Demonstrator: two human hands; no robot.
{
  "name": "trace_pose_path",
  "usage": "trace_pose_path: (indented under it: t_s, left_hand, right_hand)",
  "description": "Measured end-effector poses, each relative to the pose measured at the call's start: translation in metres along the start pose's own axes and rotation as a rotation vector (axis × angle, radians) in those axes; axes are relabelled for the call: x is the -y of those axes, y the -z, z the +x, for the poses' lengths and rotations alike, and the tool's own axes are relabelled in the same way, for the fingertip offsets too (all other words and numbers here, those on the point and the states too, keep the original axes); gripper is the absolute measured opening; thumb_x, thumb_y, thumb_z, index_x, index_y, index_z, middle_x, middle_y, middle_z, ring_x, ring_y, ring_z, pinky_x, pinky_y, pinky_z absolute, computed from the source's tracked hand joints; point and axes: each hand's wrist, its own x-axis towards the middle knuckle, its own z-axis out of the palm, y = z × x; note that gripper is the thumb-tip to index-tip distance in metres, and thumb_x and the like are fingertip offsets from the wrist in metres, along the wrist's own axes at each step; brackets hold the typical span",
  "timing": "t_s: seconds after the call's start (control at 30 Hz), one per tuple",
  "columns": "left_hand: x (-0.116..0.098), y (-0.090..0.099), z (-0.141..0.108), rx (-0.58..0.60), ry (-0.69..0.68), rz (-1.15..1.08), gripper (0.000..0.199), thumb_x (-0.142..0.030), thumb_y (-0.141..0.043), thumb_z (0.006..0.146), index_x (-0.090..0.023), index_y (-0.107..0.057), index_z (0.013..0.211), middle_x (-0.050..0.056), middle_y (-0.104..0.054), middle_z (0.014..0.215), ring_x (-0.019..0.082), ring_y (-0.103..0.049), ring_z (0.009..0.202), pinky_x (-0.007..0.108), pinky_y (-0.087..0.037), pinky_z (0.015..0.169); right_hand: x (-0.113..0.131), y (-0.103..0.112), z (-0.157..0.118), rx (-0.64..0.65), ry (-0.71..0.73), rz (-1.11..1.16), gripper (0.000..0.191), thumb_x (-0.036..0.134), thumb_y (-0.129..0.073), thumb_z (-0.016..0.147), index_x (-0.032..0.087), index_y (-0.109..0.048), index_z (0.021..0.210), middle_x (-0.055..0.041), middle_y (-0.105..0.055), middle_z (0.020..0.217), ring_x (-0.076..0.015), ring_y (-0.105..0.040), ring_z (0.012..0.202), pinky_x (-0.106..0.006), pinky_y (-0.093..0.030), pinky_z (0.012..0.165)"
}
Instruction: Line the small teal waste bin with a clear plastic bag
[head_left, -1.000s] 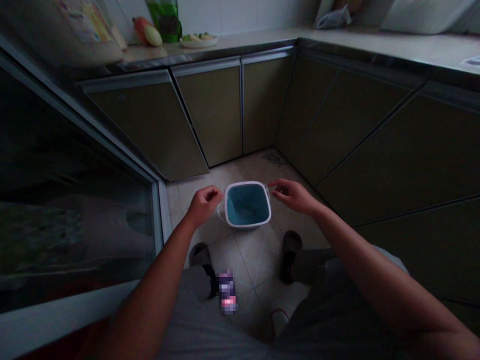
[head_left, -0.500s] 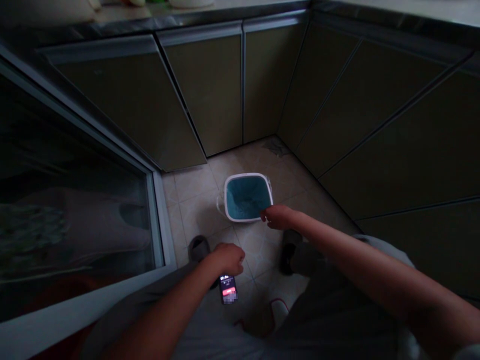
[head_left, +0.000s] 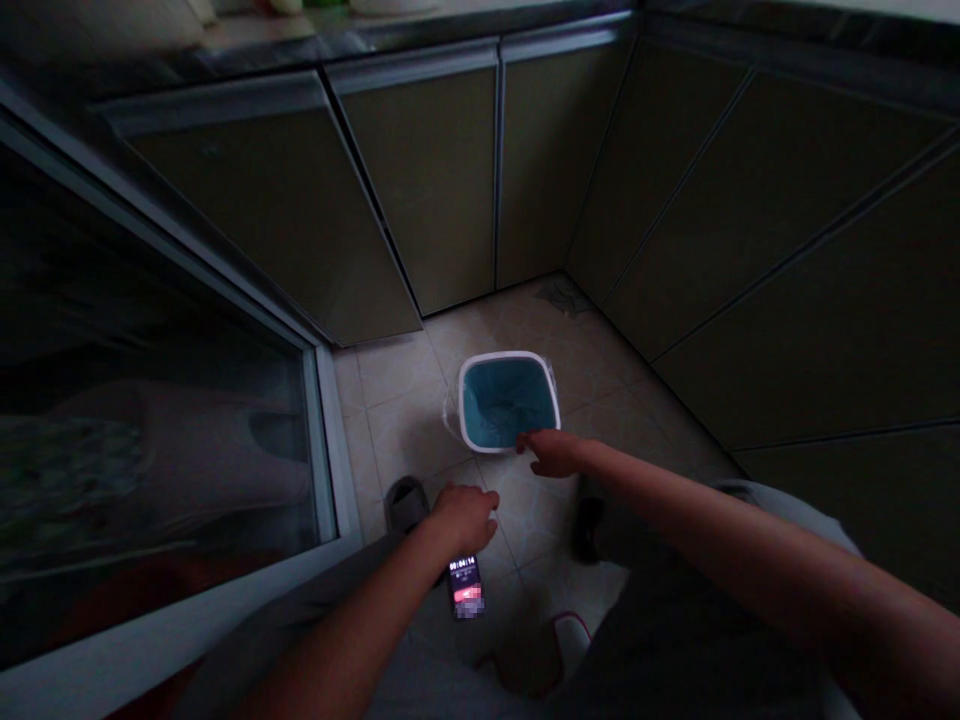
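A bin (head_left: 466,420) with a white rim and a teal inside stands on the tiled floor, and clear plastic film shows outside its rim. My right hand (head_left: 553,452) is at the bin's near right rim, fingers apart and pointing left. Whether its fingertips touch the rim I cannot tell. My left hand (head_left: 463,515) hangs nearer to me, in front of the bin, with fingers loosely apart and nothing seen in them. Just below that hand a lit phone (head_left: 465,585) shows a timer.
Cabinets (head_left: 427,180) under a counter (head_left: 330,40) enclose the corner behind and to the right. A glass door (head_left: 187,450) in a pale frame borders the left. Slippers on feet (head_left: 407,503) flank the near floor. A white, red-edged object (head_left: 574,640) lies low between the legs.
The view has shifted slightly, so the bin and phone appear a little farther right. My right hand has slid left along the near rim, and my left hand's fingers have spread.
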Motion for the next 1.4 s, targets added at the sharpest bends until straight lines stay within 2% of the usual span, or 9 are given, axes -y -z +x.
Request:
trace_pose_path:
  t_s: [0.27, 0.47, 0.53, 0.7, 0.8, 0.87, 1.03, 1.17, 1.4]
  left_hand:
    - [0.004, 0.008, -0.002, 0.032, 0.043, -0.012, 0.046, -0.041, -0.053, 0.093, -0.023, -0.066, 0.133, 0.017, -0.072, 0.129, 0.035, -0.067, 0.120, 0.050, -0.049, 0.101]
    - [0.011, 0.011, 0.001, -0.030, 0.075, -0.050, 0.059, -0.040, -0.055, 0.092, -0.025, -0.054, 0.149, 0.018, -0.070, 0.133, 0.037, -0.067, 0.122, 0.050, -0.051, 0.098]
    - [0.013, 0.013, 0.004, -0.056, 0.095, -0.052, 0.068, -0.040, -0.055, 0.093, -0.027, -0.043, 0.158, 0.018, -0.068, 0.137, 0.038, -0.066, 0.124, 0.051, -0.051, 0.099]
    - [0.021, 0.013, 0.015, -0.081, 0.169, -0.032, 0.081, -0.044, -0.051, 0.095, -0.028, -0.020, 0.167, 0.019, -0.066, 0.139, 0.038, -0.067, 0.122, 0.052, -0.051, 0.098]
    - [0.028, 0.010, 0.024, -0.051, 0.211, -0.020, 0.083, -0.046, -0.049, 0.096, -0.028, -0.013, 0.168, 0.018, -0.067, 0.137, 0.037, -0.067, 0.122, 0.050, -0.052, 0.097]
    - [0.032, 0.006, 0.028, -0.023, 0.228, -0.023, 0.083, -0.046, -0.049, 0.096, -0.029, -0.013, 0.168, 0.018, -0.066, 0.138, 0.036, -0.067, 0.122, 0.049, -0.052, 0.096]
    - [0.040, 0.000, 0.032, -0.017, 0.237, -0.063, 0.082, -0.045, -0.050, 0.095, -0.032, -0.014, 0.168, 0.016, -0.064, 0.143, 0.035, -0.064, 0.128, 0.049, -0.050, 0.101]
    - [0.038, -0.001, 0.031, -0.027, 0.227, -0.091, 0.082, -0.042, -0.051, 0.095, -0.029, -0.016, 0.168, 0.016, -0.063, 0.145, 0.035, -0.063, 0.129, 0.048, -0.050, 0.102]
    - [0.042, -0.002, 0.034, -0.051, 0.212, -0.104, 0.079, -0.039, -0.051, 0.095, -0.031, -0.021, 0.167, 0.014, -0.063, 0.146, 0.034, -0.063, 0.129, 0.045, -0.049, 0.102]
  right_hand:
    - [0.004, 0.022, 0.004, -0.004, -0.047, 0.037, 0.039, 0.018, -0.069, 0.082, 0.018, -0.063, 0.121, -0.0115, -0.073, 0.116, -0.0255, -0.069, 0.106, -0.028, -0.048, 0.078]
    - [0.012, 0.076, -0.015, 0.035, -0.059, 0.258, 0.024, 0.008, -0.060, 0.085, 0.018, -0.061, 0.107, -0.0049, -0.073, 0.093, -0.0151, -0.069, 0.064, -0.024, -0.044, 0.057]
    - [0.012, 0.098, -0.025, -0.024, -0.041, 0.348, 0.020, 0.008, -0.058, 0.086, 0.018, -0.060, 0.102, -0.0030, -0.072, 0.088, -0.0138, -0.068, 0.058, -0.023, -0.043, 0.053]
    - [0.007, 0.144, -0.044, -0.406, 0.056, 0.302, 0.013, 0.010, -0.059, 0.084, 0.018, -0.064, 0.093, -0.0023, -0.074, 0.090, -0.0137, -0.068, 0.072, -0.021, -0.044, 0.063]
    - [0.003, 0.160, -0.046, -0.663, 0.019, 0.166, 0.014, 0.013, -0.062, 0.083, 0.018, -0.069, 0.095, -0.0042, -0.074, 0.094, -0.0161, -0.066, 0.082, -0.023, -0.041, 0.068]
    - [0.001, 0.165, -0.042, -0.750, -0.016, 0.108, 0.017, 0.015, -0.063, 0.083, 0.018, -0.071, 0.098, -0.0052, -0.073, 0.098, -0.0173, -0.065, 0.084, -0.024, -0.042, 0.070]
    - [-0.004, 0.174, -0.027, -0.861, -0.058, 0.075, 0.033, 0.024, -0.063, 0.088, 0.023, -0.072, 0.119, -0.0098, -0.064, 0.128, -0.0216, -0.067, 0.097, -0.031, -0.051, 0.082]
    - [-0.015, 0.179, -0.013, -0.912, -0.129, 0.052, 0.055, 0.029, -0.066, 0.088, 0.026, -0.061, 0.142, -0.0120, -0.039, 0.161, -0.0310, -0.063, 0.121, -0.041, -0.054, 0.097]
    - [-0.035, 0.178, 0.004, -0.832, -0.207, 0.076, 0.077, 0.030, -0.069, 0.086, 0.027, -0.043, 0.159, -0.0140, -0.017, 0.172, -0.0382, -0.059, 0.130, -0.050, -0.052, 0.105]
